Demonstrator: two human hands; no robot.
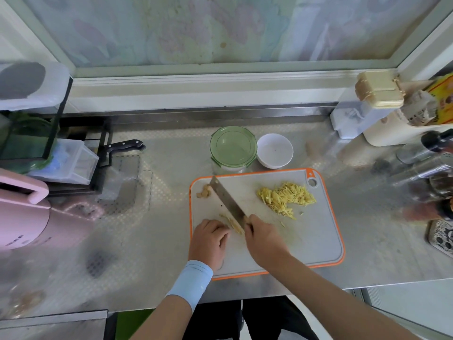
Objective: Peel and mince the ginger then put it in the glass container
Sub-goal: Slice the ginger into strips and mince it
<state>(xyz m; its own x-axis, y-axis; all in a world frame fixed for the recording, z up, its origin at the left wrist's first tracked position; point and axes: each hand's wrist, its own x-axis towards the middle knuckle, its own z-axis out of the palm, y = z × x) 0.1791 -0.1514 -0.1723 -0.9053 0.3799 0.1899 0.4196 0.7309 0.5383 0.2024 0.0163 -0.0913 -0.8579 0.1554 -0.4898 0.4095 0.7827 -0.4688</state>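
A grey cutting board (316,239) with an orange rim lies on the counter. My right hand (263,238) grips the handle of a cleaver (226,197), whose blade angles up to the left across the board. My left hand (209,239) holds down a few ginger slices (232,224) with curled fingers, right beside the blade. A pile of yellow ginger strips (285,197) lies on the board's right side. Brownish peel scraps (204,191) sit at the board's far left corner. The glass container (232,147) with a green lid stands just behind the board.
A white bowl (275,150) stands right of the glass container. A black-handled knife (123,146) rests in a rack at the left, near a pink appliance (22,212). Bottles and a cream holder (392,133) crowd the right side. The counter's front edge runs just below the board.
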